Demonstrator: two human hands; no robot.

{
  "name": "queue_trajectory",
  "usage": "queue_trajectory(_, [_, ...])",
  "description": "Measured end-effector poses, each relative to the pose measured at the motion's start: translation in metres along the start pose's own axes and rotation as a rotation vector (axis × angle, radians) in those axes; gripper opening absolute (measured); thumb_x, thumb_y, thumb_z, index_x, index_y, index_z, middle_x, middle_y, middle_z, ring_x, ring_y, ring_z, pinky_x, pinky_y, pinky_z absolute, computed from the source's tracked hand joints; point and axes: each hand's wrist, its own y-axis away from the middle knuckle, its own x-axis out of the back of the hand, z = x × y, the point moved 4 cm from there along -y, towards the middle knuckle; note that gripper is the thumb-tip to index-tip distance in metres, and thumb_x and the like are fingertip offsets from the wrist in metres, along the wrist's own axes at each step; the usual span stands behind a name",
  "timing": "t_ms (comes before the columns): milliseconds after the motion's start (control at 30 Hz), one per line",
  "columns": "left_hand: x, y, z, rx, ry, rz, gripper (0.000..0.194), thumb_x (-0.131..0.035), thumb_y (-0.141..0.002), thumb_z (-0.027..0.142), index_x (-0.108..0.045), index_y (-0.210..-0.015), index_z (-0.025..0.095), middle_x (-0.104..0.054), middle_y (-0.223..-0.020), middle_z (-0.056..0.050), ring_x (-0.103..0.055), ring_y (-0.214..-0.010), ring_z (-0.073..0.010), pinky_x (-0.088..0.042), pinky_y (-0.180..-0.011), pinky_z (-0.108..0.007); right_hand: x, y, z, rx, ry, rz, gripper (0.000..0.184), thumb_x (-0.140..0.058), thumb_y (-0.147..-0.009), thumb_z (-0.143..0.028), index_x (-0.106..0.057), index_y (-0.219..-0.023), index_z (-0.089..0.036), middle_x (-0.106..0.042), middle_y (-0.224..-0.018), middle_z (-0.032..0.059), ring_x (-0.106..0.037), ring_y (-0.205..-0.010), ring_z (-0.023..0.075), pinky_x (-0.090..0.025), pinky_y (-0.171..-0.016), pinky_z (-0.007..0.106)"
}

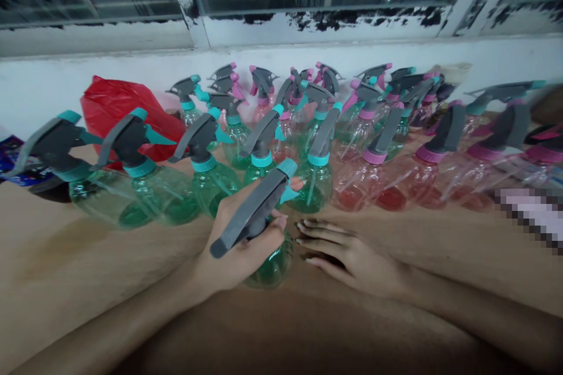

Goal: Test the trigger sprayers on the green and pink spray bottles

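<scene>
My left hand (240, 252) is wrapped round the neck of a green spray bottle (270, 263) with a grey and teal trigger head, which stands near the front of the table. Its fingers partly hide the collar. My right hand (358, 252) lies on the table just right of that bottle, fingers stretched out and holding nothing. Behind both hands runs a front row of spray bottles, such as a green one (313, 190) with a teal collar and a pink one (354, 184) with a pink collar.
More spray bottles (235, 140) stand close together behind the front row. A red plastic bag (127, 111) sits at the back left, with a blue packet (17, 155) farther left. A blurred-out pinkish object (534, 211) lies at the right. A white wall with windows borders the wooden table (101, 263).
</scene>
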Motion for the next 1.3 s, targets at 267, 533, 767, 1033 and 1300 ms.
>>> queue_trajectory(267, [0.0014, 0.0011, -0.0025, 0.039, 0.000, -0.006, 0.034, -0.049, -0.070, 0.017, -0.058, -0.102, 0.024, -0.060, -0.074, 0.002, -0.061, -0.069, -0.0155, -0.051, -0.070, -0.026, 0.0016, -0.0011, -0.0014, -0.004, -0.003, -0.014, 0.033, -0.045, -0.091, -0.029, -0.053, -0.121, -0.019, -0.052, -0.130, 0.0055, -0.038, -0.128, 0.0181, -0.035, -0.106, 0.041])
queue_trajectory(533, [0.0034, 0.0013, -0.0017, 0.004, -0.020, -0.030, 0.030, -0.051, -0.074, 0.017, -0.059, -0.101, 0.027, -0.065, -0.082, 0.002, -0.061, -0.070, -0.0165, -0.050, -0.064, -0.027, -0.0007, 0.0006, 0.0001, -0.019, 0.014, -0.034, 0.033, -0.045, -0.092, -0.030, -0.053, -0.122, -0.019, -0.049, -0.134, 0.0045, -0.035, -0.129, 0.0172, -0.033, -0.108, 0.038])
queue_trajectory(767, [0.0049, -0.0013, -0.0061, 0.016, -0.080, 0.023, 0.006, -0.047, -0.070, 0.027, -0.053, -0.069, 0.027, -0.054, -0.063, 0.003, -0.047, -0.049, -0.0151, -0.044, -0.049, -0.029, 0.0010, -0.0008, -0.0015, -0.001, 0.009, -0.012, 0.033, -0.046, -0.091, -0.029, -0.053, -0.122, -0.020, -0.051, -0.132, 0.0053, -0.038, -0.128, 0.0184, -0.035, -0.106, 0.040])
queue_trajectory(1033, [0.0023, -0.0020, -0.0012, -0.004, 0.031, -0.004, 0.033, -0.051, -0.067, 0.013, -0.059, -0.097, 0.024, -0.064, -0.091, 0.000, -0.065, -0.078, -0.0171, -0.053, -0.069, -0.026, 0.0008, -0.0004, -0.0015, 0.004, 0.007, 0.005, 0.033, -0.046, -0.091, -0.028, -0.052, -0.122, -0.020, -0.052, -0.131, 0.0054, -0.038, -0.128, 0.0191, -0.036, -0.106, 0.041])
queue_trajectory(1300, [0.0025, 0.0006, -0.0013, 0.013, -0.020, 0.000, 0.033, -0.049, -0.067, 0.015, -0.059, -0.097, 0.025, -0.060, -0.081, 0.001, -0.062, -0.070, -0.0157, -0.052, -0.069, -0.026, 0.0008, -0.0005, -0.0007, -0.010, -0.004, -0.021, 0.033, -0.046, -0.091, -0.029, -0.053, -0.121, -0.020, -0.051, -0.132, 0.0049, -0.038, -0.128, 0.0183, -0.035, -0.106, 0.040])
